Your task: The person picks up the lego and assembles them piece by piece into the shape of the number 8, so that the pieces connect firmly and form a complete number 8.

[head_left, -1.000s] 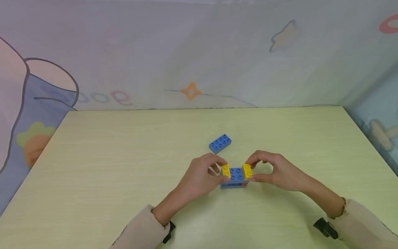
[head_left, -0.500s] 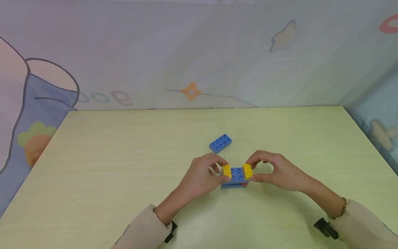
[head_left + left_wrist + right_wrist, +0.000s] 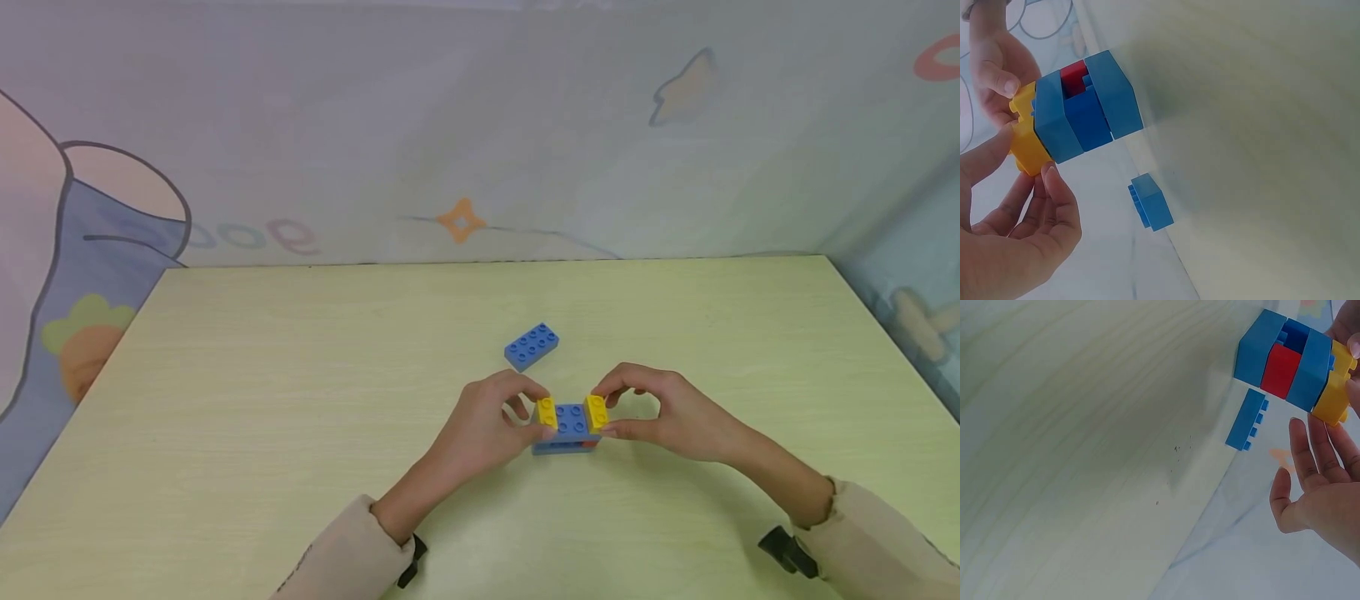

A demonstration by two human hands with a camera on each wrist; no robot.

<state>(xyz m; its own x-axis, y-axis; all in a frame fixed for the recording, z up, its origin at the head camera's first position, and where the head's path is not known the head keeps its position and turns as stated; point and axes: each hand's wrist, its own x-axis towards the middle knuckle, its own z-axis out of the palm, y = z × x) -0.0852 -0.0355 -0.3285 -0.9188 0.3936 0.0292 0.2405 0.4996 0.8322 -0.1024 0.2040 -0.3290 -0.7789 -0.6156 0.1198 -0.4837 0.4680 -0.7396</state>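
Note:
A stack of toy building bricks stands on the table: a blue bottom brick, a red brick and a smaller blue brick side by side above it, then a blue upper brick. On top, one yellow brick sits at the left end and another yellow brick at the right end, with blue studs showing between. My left hand pinches the left yellow brick between thumb and fingers. From the other side, my right hand pinches the right one the same way.
A loose blue brick with two rows of studs lies askew just behind the stack. The pale wooden table ends at a printed cloth backdrop behind and at the sides.

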